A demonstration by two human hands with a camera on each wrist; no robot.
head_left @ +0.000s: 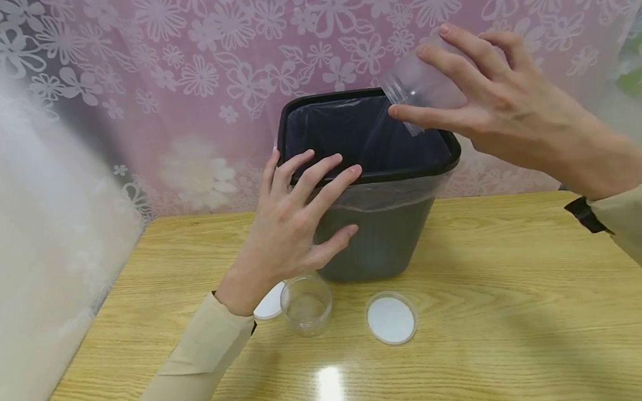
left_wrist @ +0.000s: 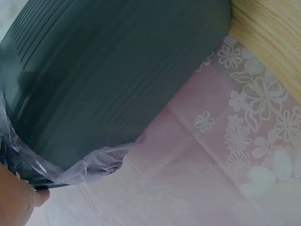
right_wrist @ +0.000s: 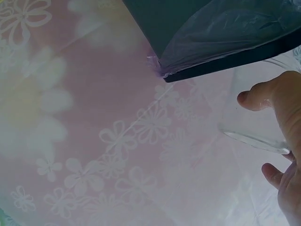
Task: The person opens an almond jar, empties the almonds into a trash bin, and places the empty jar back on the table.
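Right hand [head_left: 496, 102] grips clear plastic jar [head_left: 420, 87] tilted mouth-down over lined dark-grey bin [head_left: 382, 246] — left hand [head_left: 294, 222] rests open-fingered on bin's near rim.

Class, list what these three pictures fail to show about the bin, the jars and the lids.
1. Head view: the bottom of the bin is hidden by its dark liner.
2. Head view: any contents of the tilted jar are unclear; the right hand covers it.
3. Head view: one lid is mostly hidden by the left hand.
4. Wrist views: the table jar lies outside both.
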